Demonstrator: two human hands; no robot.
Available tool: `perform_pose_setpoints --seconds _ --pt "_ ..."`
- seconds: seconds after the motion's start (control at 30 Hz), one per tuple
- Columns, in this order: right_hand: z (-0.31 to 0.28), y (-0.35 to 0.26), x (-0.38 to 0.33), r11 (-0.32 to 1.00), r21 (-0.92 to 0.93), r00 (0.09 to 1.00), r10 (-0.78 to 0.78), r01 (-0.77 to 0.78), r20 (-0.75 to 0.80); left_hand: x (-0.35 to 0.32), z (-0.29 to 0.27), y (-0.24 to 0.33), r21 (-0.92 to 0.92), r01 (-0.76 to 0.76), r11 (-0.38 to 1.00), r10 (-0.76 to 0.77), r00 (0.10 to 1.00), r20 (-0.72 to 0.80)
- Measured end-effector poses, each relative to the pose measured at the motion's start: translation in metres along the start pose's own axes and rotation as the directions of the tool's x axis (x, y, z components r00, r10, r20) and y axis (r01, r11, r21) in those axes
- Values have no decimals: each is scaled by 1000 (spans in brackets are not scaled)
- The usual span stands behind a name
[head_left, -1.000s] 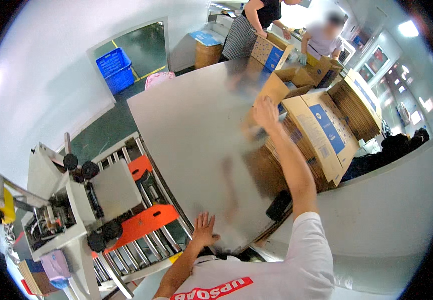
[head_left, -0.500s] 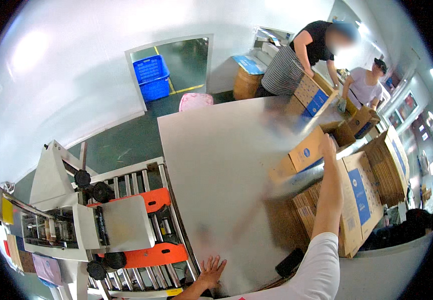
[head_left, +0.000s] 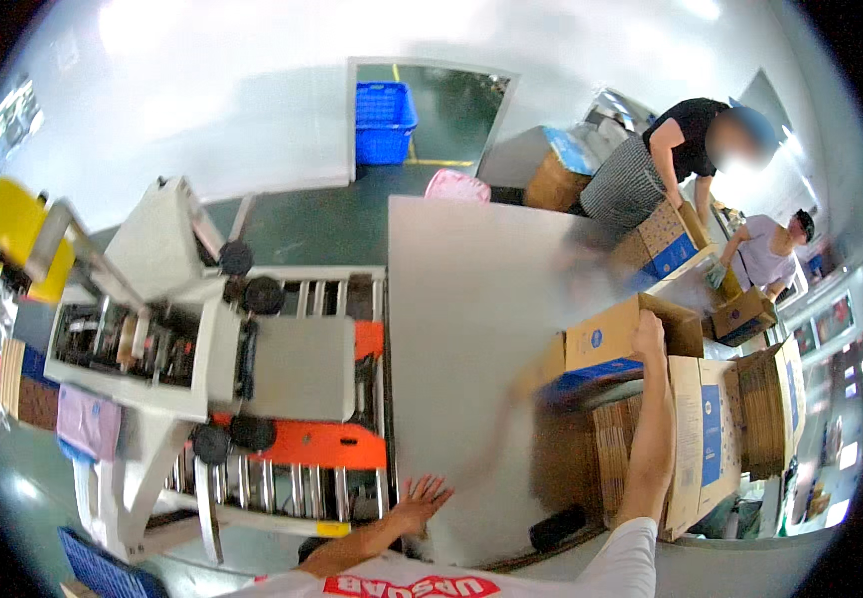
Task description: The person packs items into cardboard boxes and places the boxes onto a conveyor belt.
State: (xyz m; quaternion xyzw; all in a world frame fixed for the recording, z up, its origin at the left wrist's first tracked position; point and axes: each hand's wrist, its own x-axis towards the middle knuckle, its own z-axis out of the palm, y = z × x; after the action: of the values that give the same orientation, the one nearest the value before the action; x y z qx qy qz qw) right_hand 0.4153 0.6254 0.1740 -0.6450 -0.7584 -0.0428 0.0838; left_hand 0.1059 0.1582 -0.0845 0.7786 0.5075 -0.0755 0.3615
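A large grey flat table (head_left: 471, 329) is seen in the middle, and its smooth top takes most of the view. On its left side a white box-sealing machine (head_left: 182, 339) with orange side guards is placed over a metal roller conveyor (head_left: 282, 488), and a yellow part (head_left: 8, 234) is mounted at the machine's far left end. On the right side of the table, stacks of flattened brown cardboard sheets (head_left: 750, 419) are piled beside it, some with blue printed panels. A brown cardboard box with a blue band (head_left: 606, 349) is held at the right edge of the table, above these stacks, with its upper flaps open. The right hand (head_left: 649, 334) is stretched far forward and is closed on the top right corner of this box, the fingers wrapped over the edge. The left hand (head_left: 420, 498) is laid flat with spread fingers on the near edge of the table, just beside the conveyor, and nothing is gripped by it. Behind the table, two other persons are bent over more cardboard boxes (head_left: 666, 239). A blue plastic crate (head_left: 384, 122) is seen in a doorway at the far wall, and a small pink object (head_left: 456, 186) is seen at the table's far edge.
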Motion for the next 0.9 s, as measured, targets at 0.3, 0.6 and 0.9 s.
perform_pose_setpoints --seconds 0.3,0.6,0.9 --pt "-17 -135 -148 952 184 969 -244 245 -27 -10 -47 -10 -28 -81 996 82 996 37" --pt "-69 -278 -272 830 491 922 -367 264 124 -43 -109 -7 -516 -265 815 -168 743 -647" --pt "-77 -243 -280 717 611 901 -55 336 -430 -88 -187 -14 -265 -80 961 -160 620 -768"
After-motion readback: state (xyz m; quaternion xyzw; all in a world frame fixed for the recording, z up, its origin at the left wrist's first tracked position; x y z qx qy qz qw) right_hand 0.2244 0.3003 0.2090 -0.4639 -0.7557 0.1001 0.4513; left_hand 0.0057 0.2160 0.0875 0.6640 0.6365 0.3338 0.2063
